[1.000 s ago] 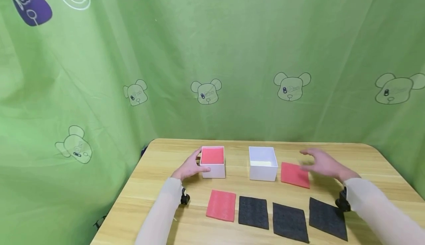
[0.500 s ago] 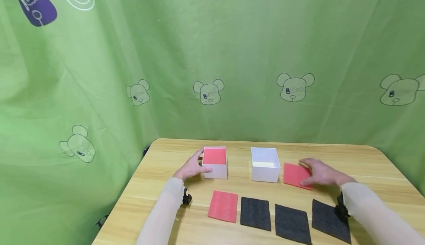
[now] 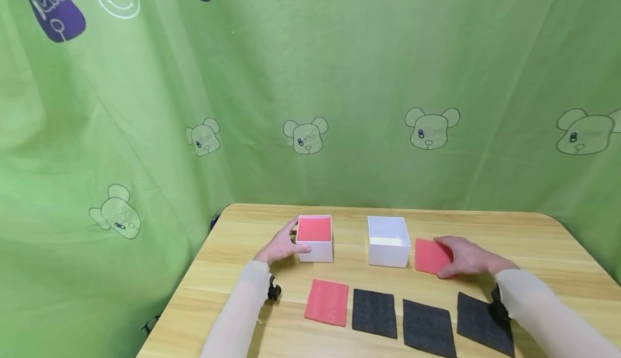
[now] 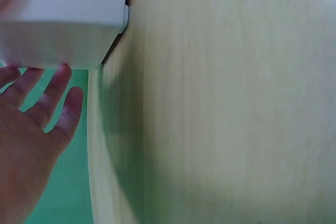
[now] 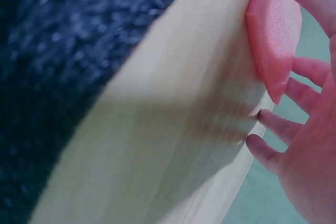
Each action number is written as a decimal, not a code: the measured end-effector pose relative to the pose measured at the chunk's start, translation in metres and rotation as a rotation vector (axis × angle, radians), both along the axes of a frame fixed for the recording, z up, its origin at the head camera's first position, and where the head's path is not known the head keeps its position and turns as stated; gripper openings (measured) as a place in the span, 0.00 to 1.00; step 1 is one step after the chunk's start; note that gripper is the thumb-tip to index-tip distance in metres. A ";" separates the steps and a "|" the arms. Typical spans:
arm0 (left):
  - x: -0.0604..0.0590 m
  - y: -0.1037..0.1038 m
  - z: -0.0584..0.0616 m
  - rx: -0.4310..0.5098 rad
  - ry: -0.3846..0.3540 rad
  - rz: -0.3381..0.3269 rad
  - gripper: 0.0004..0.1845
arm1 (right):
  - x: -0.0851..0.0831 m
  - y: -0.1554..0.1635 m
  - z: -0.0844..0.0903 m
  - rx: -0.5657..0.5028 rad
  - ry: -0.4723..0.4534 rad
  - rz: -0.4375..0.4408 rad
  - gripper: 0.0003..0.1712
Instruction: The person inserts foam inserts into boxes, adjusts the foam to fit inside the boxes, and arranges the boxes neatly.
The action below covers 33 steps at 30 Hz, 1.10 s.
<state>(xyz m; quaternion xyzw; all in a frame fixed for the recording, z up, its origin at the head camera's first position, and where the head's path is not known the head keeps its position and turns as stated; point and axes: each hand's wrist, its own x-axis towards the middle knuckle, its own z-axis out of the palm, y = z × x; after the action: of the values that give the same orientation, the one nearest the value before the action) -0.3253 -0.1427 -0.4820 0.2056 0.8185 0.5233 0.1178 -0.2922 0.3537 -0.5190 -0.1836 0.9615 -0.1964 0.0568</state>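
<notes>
step in hand: picking up red foam pad (image 3: 430, 256) lying on table (image 3: 533, 239) just right of empty white box (image 3: 387, 241). right hand (image 3: 468, 258) over pad's right edge, fingers curled round it, edge lifting in wrist view. left hand (image 3: 281, 246) holds pad-filled white box (image 3: 315, 238), fingers relaxed against side. next move likely calls for firm pinch, clean lift clear of box wall.

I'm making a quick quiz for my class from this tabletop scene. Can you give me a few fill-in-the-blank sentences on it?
1. The left hand rests against the white box that holds a ____ pad.
2. The other white box is ____.
3. The right hand takes hold of a red pad lying on the ____.
4. In the front row lie ____ black pads.

Missing words: red; empty; table; three
</notes>
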 end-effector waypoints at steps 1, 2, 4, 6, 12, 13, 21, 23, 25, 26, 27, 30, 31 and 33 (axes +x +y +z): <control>0.000 0.000 0.000 0.002 0.001 0.000 0.55 | 0.000 0.000 -0.001 0.012 0.009 -0.005 0.61; 0.000 0.000 0.000 0.002 0.001 -0.002 0.55 | 0.000 0.000 -0.001 0.020 0.017 -0.008 0.61; 0.000 0.000 0.001 -0.003 0.001 -0.004 0.55 | 0.001 -0.001 -0.002 0.037 0.029 -0.010 0.61; 0.000 0.000 0.000 -0.001 0.000 -0.006 0.55 | 0.001 -0.002 -0.001 0.055 0.045 -0.004 0.61; -0.001 0.000 0.000 0.004 -0.009 0.004 0.56 | 0.003 -0.008 0.004 0.049 0.037 0.011 0.61; -0.001 0.000 0.000 0.004 -0.009 0.004 0.56 | 0.004 -0.010 0.005 0.048 0.028 0.010 0.61; -0.001 0.000 0.001 0.008 -0.013 -0.013 0.55 | 0.004 -0.011 0.005 0.056 0.023 0.024 0.60; -0.001 0.000 0.001 0.008 -0.012 -0.011 0.55 | 0.003 -0.010 0.006 0.044 0.023 0.025 0.60; -0.001 0.000 0.001 0.009 -0.009 -0.009 0.55 | 0.003 -0.010 0.007 0.036 0.021 0.013 0.60; -0.002 0.000 0.001 0.009 -0.008 -0.008 0.55 | 0.003 -0.010 0.007 0.029 0.022 0.007 0.61; -0.002 0.000 0.000 0.009 -0.007 -0.008 0.55 | 0.003 -0.010 0.008 0.022 0.023 -0.002 0.61; -0.002 0.000 0.000 0.006 -0.009 -0.009 0.55 | 0.004 -0.009 0.012 -0.004 0.033 -0.021 0.62; -0.002 0.000 0.000 0.006 -0.010 -0.010 0.55 | 0.004 -0.009 0.014 -0.013 0.042 -0.026 0.63; -0.003 0.000 -0.001 0.006 -0.011 -0.011 0.56 | 0.006 -0.009 0.019 -0.031 0.063 -0.027 0.62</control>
<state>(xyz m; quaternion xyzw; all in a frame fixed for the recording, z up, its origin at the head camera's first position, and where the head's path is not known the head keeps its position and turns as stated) -0.3278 -0.1424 -0.4828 0.2075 0.8151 0.5263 0.1247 -0.2863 0.3450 -0.4997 -0.1775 0.9621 -0.2061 0.0210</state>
